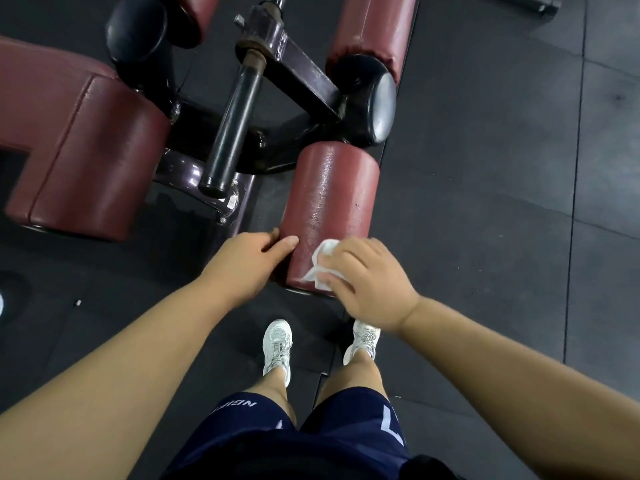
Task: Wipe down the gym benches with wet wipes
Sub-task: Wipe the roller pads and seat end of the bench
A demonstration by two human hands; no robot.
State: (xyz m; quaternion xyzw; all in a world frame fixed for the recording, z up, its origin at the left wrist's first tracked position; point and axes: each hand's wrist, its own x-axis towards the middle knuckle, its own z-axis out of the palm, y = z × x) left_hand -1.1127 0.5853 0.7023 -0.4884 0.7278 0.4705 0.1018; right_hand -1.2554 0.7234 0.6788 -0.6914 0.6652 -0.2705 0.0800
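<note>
- The maroon roller pad (329,209) is a padded cylinder in a pebbled, leather-like cover; its top glistens with small wet beads and streaks, and one pale nick shows on its 3 o'clock flank.
- It sits just ahead of the person's feet, near the middle of the view, with its long axis running from the near end at about 6 o'clock up toward the frame at about 12 o'clock, leaning slightly to 1 o'clock.
- A crumpled white wet wipe (320,265) lies pressed on the pad's near end, at its 5 o'clock corner.
- The right hand (367,289) has its fingers curled over the wipe, holding it against the pad; most of the wipe is hidden under the fingers.
- The left hand (246,261) grips the pad's near 9 o'clock edge, thumb on top, its other fingers wrapped out of sight round the side.
- At 12 o'clock from the pad stands the dark metal frame (294,67), with a black bar (232,126) slanting down toward 7 o'clock.
- A second maroon roller (372,32) at 1 o'clock is cut off by the top edge.
- The maroon bench cushion (79,147) at 9 o'clock runs off the left edge.
- Dark rubber floor tiles (502,168) lie all around; a small object at the far left edge is too cropped to make out.
- White trainers (277,344) and navy shorts (311,434) show at 6 o'clock.
</note>
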